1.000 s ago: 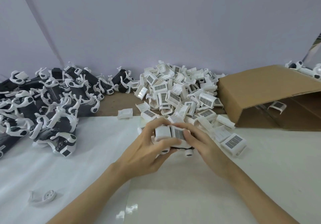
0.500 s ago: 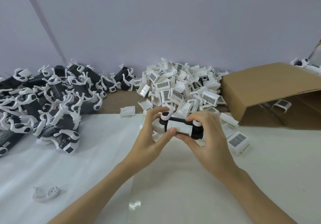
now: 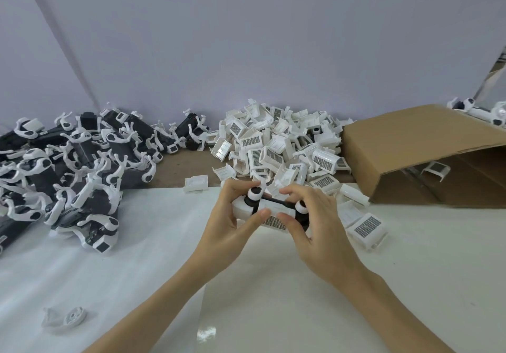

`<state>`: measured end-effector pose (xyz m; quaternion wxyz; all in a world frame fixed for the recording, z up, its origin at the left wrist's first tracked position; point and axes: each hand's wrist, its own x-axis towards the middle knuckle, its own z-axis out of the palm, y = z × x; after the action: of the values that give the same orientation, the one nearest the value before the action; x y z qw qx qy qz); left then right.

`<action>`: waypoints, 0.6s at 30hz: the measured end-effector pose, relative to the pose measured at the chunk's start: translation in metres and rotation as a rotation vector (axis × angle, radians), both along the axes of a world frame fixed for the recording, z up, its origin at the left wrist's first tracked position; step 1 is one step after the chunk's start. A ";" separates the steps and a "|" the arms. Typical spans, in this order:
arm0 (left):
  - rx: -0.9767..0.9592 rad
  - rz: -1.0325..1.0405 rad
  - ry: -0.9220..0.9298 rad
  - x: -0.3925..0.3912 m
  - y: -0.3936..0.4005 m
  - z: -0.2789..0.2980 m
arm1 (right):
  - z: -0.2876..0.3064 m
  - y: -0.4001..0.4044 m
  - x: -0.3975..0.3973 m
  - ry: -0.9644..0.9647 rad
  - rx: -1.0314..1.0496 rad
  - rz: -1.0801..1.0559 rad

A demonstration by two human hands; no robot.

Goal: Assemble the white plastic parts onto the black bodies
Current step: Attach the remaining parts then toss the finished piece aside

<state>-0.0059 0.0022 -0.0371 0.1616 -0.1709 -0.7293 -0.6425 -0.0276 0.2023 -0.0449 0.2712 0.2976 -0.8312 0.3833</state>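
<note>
Both hands (image 3: 273,224) grip black body (image 3: 273,210), now tilted, thumbs closer.

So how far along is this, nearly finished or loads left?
Hard to say which pile is finished. The black bodies heaped at left already carry white arms. Both hands, left hand and right hand, grip one body with a white part on it. A big heap of loose white parts remains, so plenty left.

black body (image 3: 276,204) with white plastic part (image 3: 269,210) fitted, lying crosswise, held above table, before heap of white parts (image 3: 279,144)
</note>
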 end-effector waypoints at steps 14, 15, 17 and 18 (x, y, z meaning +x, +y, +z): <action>-0.139 -0.021 0.013 -0.004 -0.008 -0.008 | -0.008 0.001 0.003 -0.284 0.007 0.120; -0.105 -0.028 0.001 -0.003 -0.007 -0.007 | -0.007 -0.001 0.004 -0.278 -0.012 0.109; -0.052 -0.026 -0.017 -0.003 -0.006 -0.004 | -0.002 -0.002 0.003 -0.245 -0.034 0.094; -0.043 -0.015 -0.018 -0.002 -0.005 -0.001 | 0.001 -0.002 0.004 -0.238 -0.041 0.100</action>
<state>-0.0083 -0.0031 -0.0385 0.1466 -0.1742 -0.7431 -0.6293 -0.0240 0.2002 -0.0438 0.1572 0.2854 -0.8337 0.4459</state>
